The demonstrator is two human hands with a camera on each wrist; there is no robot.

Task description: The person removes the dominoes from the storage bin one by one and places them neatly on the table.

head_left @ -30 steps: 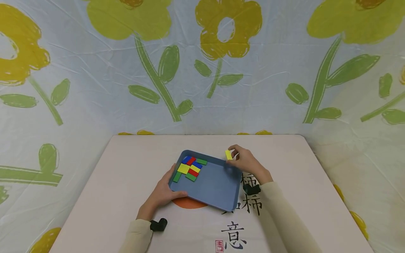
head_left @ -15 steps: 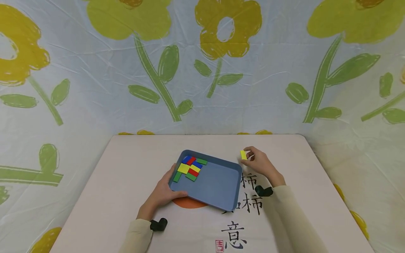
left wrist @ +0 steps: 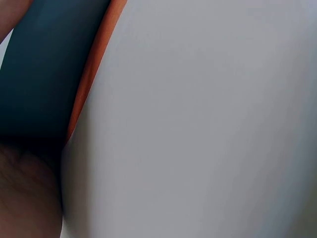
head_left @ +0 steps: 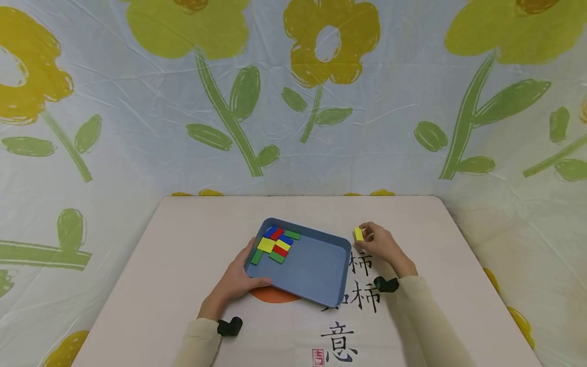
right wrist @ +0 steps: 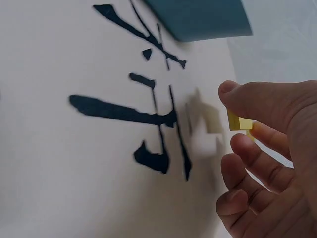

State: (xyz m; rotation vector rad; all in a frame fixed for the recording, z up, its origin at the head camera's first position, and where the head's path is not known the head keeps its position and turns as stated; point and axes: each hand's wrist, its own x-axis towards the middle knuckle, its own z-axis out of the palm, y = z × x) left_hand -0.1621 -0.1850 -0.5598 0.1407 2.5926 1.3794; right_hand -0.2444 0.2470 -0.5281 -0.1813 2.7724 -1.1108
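A blue tray [head_left: 316, 270] lies at an angle on the table, and my left hand [head_left: 236, 279] grips its near-left corner, thumb along the front rim and fingers up the left side. At the tray's left end lie flat rectangular blocks: green [head_left: 257, 256], red [head_left: 279, 250], blue [head_left: 286, 239] and a larger yellow patch [head_left: 266, 245]. Past the tray's right end, my right hand [head_left: 380, 243] pinches a yellow block [head_left: 358, 234], held on end between thumb and fingers. In the right wrist view this yellow block [right wrist: 238, 122] is partly hidden behind the thumb.
The pale table [head_left: 183, 244] has a printed mat with black characters [head_left: 339, 341] and an orange shape [head_left: 275, 294], partly covered by the tray. A flower-patterned cloth [head_left: 385, 127] hangs behind and at both sides.
My right hand has carried the yellow block rightward from over the tray's far-right corner to beyond its right end, then slightly nearer me and lower. The left hand and tray have stayed put.
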